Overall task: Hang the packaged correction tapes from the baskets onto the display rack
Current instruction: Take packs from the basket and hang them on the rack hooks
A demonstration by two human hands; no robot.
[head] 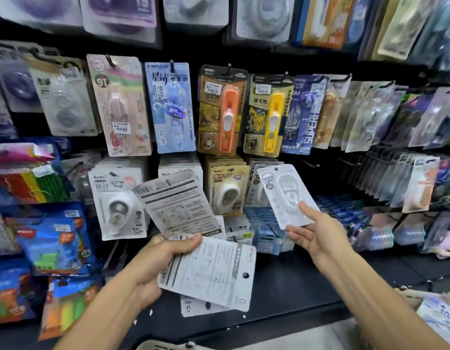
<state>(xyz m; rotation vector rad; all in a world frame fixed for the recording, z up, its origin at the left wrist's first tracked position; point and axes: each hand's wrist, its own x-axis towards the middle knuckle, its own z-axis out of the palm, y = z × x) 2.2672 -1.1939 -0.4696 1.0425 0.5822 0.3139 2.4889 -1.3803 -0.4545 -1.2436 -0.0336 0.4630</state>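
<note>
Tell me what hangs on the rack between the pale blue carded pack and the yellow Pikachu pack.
In the head view, one orange carded pack hangs between the pale blue pack and the yellow Pikachu pack.

two bare forearms, no sleeves in view; left hand (157,263) and right hand (317,233) without gloves, rings or watch.

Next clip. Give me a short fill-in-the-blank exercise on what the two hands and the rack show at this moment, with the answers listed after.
1. The right hand holds up ____ white packaged correction tape.
2. The left hand grips several packs fanned with their printed ____ toward the camera.
3. On the display rack, the orange pack hangs directly ____ of the yellow pack.

Answers: one; backs; left
</note>
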